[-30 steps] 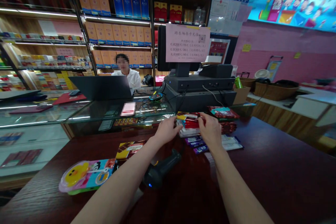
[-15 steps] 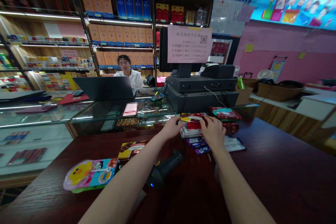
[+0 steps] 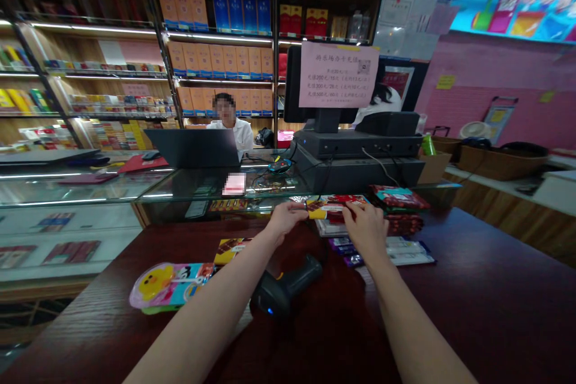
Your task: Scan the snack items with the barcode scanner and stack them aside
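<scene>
My left hand (image 3: 288, 221) pinches the yellow left end of a flat yellow-and-brown chocolate box (image 3: 317, 214). My right hand (image 3: 366, 225) is closed on the box's other end, its fingers curled over the top. The box is held over a stack of packets (image 3: 327, 228), and its right part is partly hidden by my fingers. Purple-wrapped packs (image 3: 344, 245) lie under and beside my right wrist. A similar chocolate box (image 3: 227, 250) rests on the counter near my left forearm. Between my forearms lies a black barcode scanner (image 3: 288, 288) with a blue light.
A toy pack with a yellow duck (image 3: 157, 282) lies at left on the dark wooden counter (image 3: 486, 288). Red snack bags (image 3: 398, 198) are stacked at right. Behind stand a glass case, a laptop (image 3: 198, 149) and a monitor with a pink notice (image 3: 337, 75). A person sits behind the laptop.
My left hand has shifted left, and the chocolate box is now tipped and raised off the stack. The view has turned slightly left. Another person shows behind the monitor.
</scene>
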A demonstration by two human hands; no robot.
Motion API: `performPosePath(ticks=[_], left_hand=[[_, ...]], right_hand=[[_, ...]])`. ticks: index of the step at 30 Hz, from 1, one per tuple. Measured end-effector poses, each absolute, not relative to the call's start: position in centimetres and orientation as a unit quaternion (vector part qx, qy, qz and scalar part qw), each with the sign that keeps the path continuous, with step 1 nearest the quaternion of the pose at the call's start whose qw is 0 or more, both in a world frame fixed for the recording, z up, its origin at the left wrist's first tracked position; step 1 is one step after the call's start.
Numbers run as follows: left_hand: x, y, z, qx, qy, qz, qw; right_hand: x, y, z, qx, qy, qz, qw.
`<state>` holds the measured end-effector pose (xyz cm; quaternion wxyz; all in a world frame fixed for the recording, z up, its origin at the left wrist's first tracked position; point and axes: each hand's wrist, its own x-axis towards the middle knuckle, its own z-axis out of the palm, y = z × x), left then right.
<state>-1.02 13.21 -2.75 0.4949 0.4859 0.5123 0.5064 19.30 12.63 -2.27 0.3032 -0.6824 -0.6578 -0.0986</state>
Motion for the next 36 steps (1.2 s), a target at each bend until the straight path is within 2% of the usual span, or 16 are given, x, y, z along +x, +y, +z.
performPosePath(ticks=[5, 9, 11, 16, 19, 24, 30, 36], left_hand=[[-1.5, 12.4, -2.7, 0.471, 0.476, 0.510, 0.539], [-1.7, 12.2, -2.8, 0.522, 0.462, 0.482, 0.532], [-1.6, 12.1, -2.8, 0.580, 0.487, 0.447, 0.476], [-1.5, 11.3, -2.3, 0.711, 0.571, 0.336, 0.233], [-1.9, 10.4, -2.0, 0.738, 0.597, 0.288, 0.127], [-3.5, 9.2, -1.7, 0.754, 0.610, 0.242, 0.037], [-6.0, 8.4, -1.7, 0.749, 0.630, 0.198, -0.042], [-7.7, 6.9, -2.2, 0.740, 0.636, 0.193, -0.103]], right_hand=[[19.3, 13.2, -2.8, -0.654, -0.687, -0.091, 0.303], [19.2, 13.8, -3.5, -0.612, -0.703, -0.039, 0.359], [19.2, 14.1, -3.9, -0.593, -0.705, -0.024, 0.389], [19.0, 14.2, -3.9, -0.564, -0.705, -0.002, 0.430], [18.6, 14.1, -3.8, -0.546, -0.709, 0.024, 0.446], [17.5, 13.9, -4.2, -0.501, -0.726, 0.083, 0.463], [16.2, 13.4, -4.6, -0.475, -0.764, 0.165, 0.405], [14.5, 12.5, -5.3, -0.439, -0.791, 0.150, 0.400]])
